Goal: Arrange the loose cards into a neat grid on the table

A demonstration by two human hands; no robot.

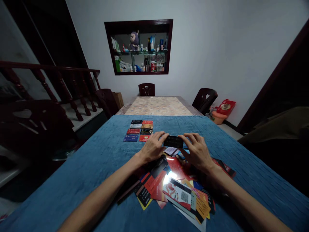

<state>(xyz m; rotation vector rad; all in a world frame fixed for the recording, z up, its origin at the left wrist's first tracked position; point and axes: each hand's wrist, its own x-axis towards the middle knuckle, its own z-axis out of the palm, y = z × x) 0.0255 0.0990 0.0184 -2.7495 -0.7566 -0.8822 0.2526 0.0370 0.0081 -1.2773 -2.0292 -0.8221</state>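
A black plastic card (173, 141) is held up between my two hands, over the far side of a loose card pile. My left hand (154, 146) pinches its left edge and my right hand (196, 149) pinches its right edge. The print on the card is too dim to read. Beneath and in front of my hands, the pile of mixed cards (160, 185) overlaps in red, black, orange and white. Beyond my left hand, several cards (133, 131) lie face up in two neat columns; my left hand partly covers the nearest right one.
A blue cloth (96, 167) covers the near table, and a patterned tabletop (156, 105) shows beyond it. Dark chairs (204, 99) stand around the table. A wooden railing (48, 66) runs at left. A red bag (225, 107) sits on the floor at right.
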